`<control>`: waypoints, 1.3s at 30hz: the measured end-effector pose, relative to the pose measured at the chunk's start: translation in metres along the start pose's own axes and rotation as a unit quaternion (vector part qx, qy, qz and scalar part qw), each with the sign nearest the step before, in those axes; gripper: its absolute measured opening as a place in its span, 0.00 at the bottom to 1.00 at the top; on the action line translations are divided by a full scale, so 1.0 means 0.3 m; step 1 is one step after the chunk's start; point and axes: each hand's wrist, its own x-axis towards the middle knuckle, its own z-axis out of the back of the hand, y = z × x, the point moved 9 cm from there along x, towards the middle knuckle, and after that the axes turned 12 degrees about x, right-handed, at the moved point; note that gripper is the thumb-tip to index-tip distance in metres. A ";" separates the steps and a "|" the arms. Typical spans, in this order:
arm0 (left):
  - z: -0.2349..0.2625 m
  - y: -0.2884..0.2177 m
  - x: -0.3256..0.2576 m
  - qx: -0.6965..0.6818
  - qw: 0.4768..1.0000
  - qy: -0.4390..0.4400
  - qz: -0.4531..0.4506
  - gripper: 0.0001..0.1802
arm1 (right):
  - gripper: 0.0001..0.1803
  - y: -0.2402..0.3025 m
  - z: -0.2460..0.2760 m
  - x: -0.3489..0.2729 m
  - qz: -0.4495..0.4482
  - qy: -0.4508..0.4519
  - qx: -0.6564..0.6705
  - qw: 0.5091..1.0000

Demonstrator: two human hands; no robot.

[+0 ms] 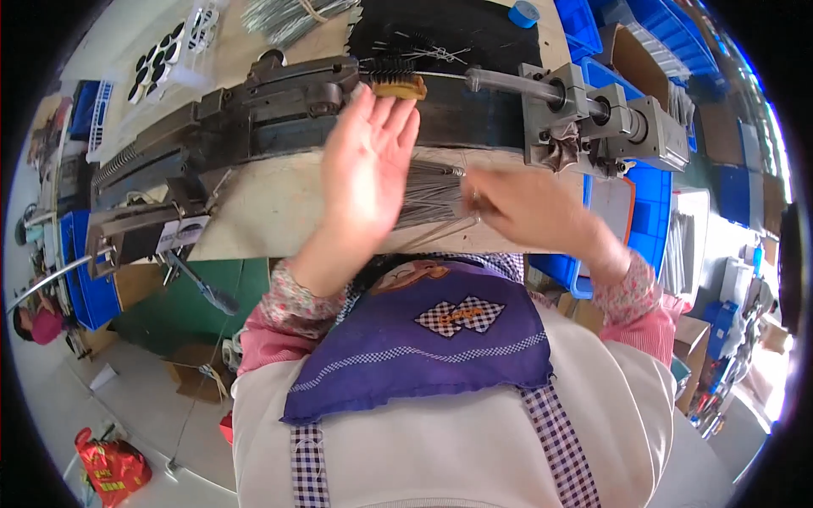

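Observation:
My left hand (368,165) is palm up with its fingers stretched out. Its fingertips touch or lie just below a yellowish block (400,87), beside a row of black bristles (385,71) on a metal rod (445,76). The left thumb is mostly hidden. Lower and to the right, my right hand (533,212) is slightly blurred, its fingers curled over the end of a thin metal wire (449,227). Beneath and left of it lies a bundle of thin metal wires (428,195) on the bench.
A dark metal fixture (292,97) runs along the bench's left. At right stands a grey clamp-and-shaft unit (584,106) with a clear tube (517,83). Behind are a black mat (491,42) with loose wire pieces and blue tape (523,13). Blue bins (648,203) flank the bench.

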 end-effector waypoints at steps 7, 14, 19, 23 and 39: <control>0.028 0.209 -0.060 0.026 0.996 -0.023 0.087 0.21 | 0.12 -0.212 -0.300 -0.185 -0.064 0.002 0.047 0.997; 0.236 -0.275 -0.464 0.770 0.537 -0.100 -0.331 0.32 | 0.12 -0.195 -0.230 -0.198 -0.034 -0.043 0.098 0.994; 0.868 -0.627 -0.789 0.859 0.088 -0.502 -0.043 0.44 | 0.11 -0.203 -0.225 -0.133 -0.020 -0.112 0.049 0.992; 0.999 -0.715 -0.907 0.757 0.310 -0.575 -0.008 0.46 | 0.10 -0.216 -0.224 -0.108 -0.009 -0.109 0.108 0.988; -0.126 -0.041 -0.310 0.553 0.785 0.271 -0.066 0.15 | 0.06 0.201 0.316 -0.001 0.129 -0.209 0.155 0.957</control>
